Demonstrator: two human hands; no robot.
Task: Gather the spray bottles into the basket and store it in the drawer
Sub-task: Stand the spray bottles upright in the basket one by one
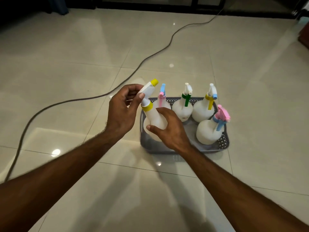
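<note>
A grey perforated basket [210, 148] sits on the tiled floor. Several white spray bottles stand upright in it: one with a pink and blue head [161, 96] at the back left, one with a green collar [182, 108] beside it, one with a yellow collar and blue nozzle [203, 111] at the back right, and one with a pink head [208, 131] at the front right. I hold another bottle with a yellow collar and nozzle [154, 118], tilted, over the basket's front left. My left hand [122, 111] grips its spray head. My right hand [168, 128] wraps its body.
A dark cable [93, 97] snakes across the glossy floor from the far right to the near left, passing left of the basket. Dark furniture lines the far edge of the room. A reddish-brown piece [304, 36] stands at the right edge.
</note>
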